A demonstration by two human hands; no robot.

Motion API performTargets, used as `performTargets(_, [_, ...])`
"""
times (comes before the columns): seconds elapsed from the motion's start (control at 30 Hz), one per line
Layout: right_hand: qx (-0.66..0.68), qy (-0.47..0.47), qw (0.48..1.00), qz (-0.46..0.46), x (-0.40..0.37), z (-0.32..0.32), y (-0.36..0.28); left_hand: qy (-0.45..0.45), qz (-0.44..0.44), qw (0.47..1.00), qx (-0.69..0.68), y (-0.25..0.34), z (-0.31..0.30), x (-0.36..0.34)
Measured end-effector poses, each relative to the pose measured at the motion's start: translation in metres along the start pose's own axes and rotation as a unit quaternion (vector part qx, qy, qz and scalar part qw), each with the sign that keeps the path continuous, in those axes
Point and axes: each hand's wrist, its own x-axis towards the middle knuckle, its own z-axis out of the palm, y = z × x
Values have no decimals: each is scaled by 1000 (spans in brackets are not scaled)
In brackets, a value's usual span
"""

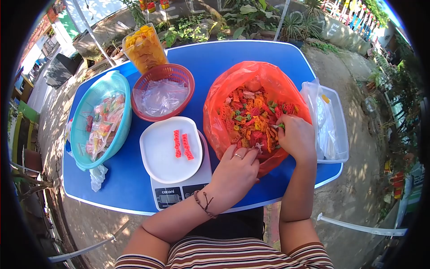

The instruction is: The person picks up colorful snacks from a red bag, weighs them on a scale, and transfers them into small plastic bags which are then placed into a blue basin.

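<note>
A red plastic bag (215, 96) stands open, full of dry curly snack pieces (253, 112) in orange, red, yellow and green. Over its near rim, my left hand (235, 169) is closed with bent fingers, fingertips among the snacks. My right hand (295, 134) reaches in from the right side, its fingers pinched at a small green snack piece (281, 126). Left of the bag, a white plate (156, 154) rests on a kitchen scale (181, 195). Two pink ridged snack strips (177, 144) lie side by side on that plate.
A turquoise basket (79, 134) holds filled clear packets. Flat clear plastic bags (162, 96) lie in a red-brown basket (190, 89). Behind stands a clear container of orange chips (145, 47). At right, a clear plastic box (342, 134) holds plastic bags. Crumpled plastic (97, 177) sits at the left edge.
</note>
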Motion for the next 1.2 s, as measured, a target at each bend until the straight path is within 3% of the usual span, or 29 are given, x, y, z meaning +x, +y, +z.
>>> performTargets(0.1, [6, -18, 1000, 3, 1, -2, -1, -24, -1, 1000, -9, 3, -3, 0])
performTargets(0.27, [129, 114, 985, -18, 8, -2, -5, -13, 23, 999, -18, 1, 0, -1])
performTargets(0.4, [215, 191, 957, -46, 11, -5, -7, 60, 13, 998, 24, -3, 4, 7])
performTargets(0.5, [197, 107, 974, -40, 8, -7, -3, 92, 13, 995, 20, -4, 3, 11])
performTargets(0.6, [81, 16, 997, -7, 0, 3, 3, 87, 21, 996, 8, -2, 5, 10])
performTargets(0.7, [66, 49, 997, 6, 1, 3, -1, 71, 14, 997, -39, 0, -1, 7])
performTargets(0.9, [79, -35, 996, 15, 4, 1, -2, 120, -3, 988, -94, -6, -14, 2])
performTargets(1.0, [89, -10, 996, -13, 5, 5, 0, 133, -15, 984, -114, -14, -24, -5])
performTargets(1.1, [144, 117, 982, -24, 11, 5, 0, 149, -31, 978, -141, -27, -34, -15])
performTargets(1.2, [239, 186, 952, -37, 15, 5, -5, 168, -60, 964, -195, -38, -42, -23])
